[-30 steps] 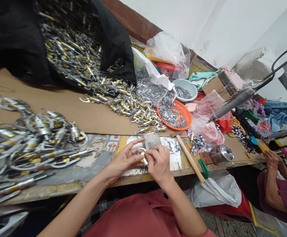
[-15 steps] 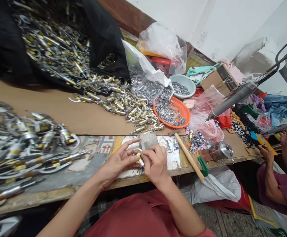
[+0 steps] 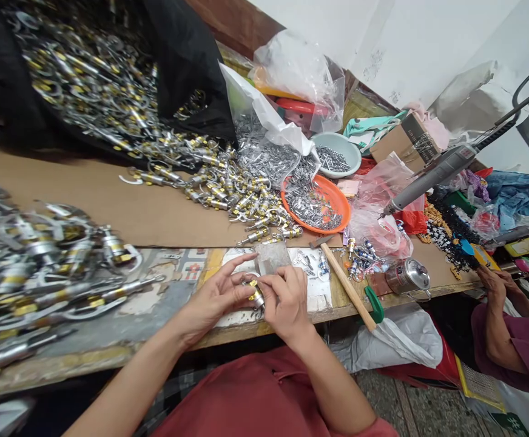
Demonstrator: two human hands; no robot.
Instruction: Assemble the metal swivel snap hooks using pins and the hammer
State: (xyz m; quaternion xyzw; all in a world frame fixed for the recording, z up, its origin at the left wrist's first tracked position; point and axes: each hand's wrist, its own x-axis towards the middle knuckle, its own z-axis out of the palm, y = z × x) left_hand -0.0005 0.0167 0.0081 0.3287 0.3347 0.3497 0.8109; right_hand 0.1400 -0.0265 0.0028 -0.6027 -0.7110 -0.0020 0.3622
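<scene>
A small silver-and-yellow metal piece (image 3: 256,294) with a curved part is held between my two hands over the front edge of the bench. My left hand (image 3: 219,291) pinches its left end with the thumb against a finger, while the forefinger stretches out above. On the other side, my right hand (image 3: 287,297) grips it between thumb and bent fingers, hiding part of it. Just behind my fingers lies a grey metal block (image 3: 271,258). Right of my hands rests a hammer (image 3: 346,282) with a wooden handle, its end jutting past the bench edge.
Similar pieces lie heaped at left (image 3: 41,243) and spill from a black bag (image 3: 192,60). An orange tray (image 3: 344,203) and a pale bowl (image 3: 355,159) hold small metal parts. An electric screwdriver (image 3: 432,176) hangs at right, near a metal mug (image 3: 407,279) and a co-worker's hands (image 3: 494,282).
Both hands keep hold of the metal piece with almost no movement. The view has shifted slightly, and the co-worker's hands at right have come lower and closer together.
</scene>
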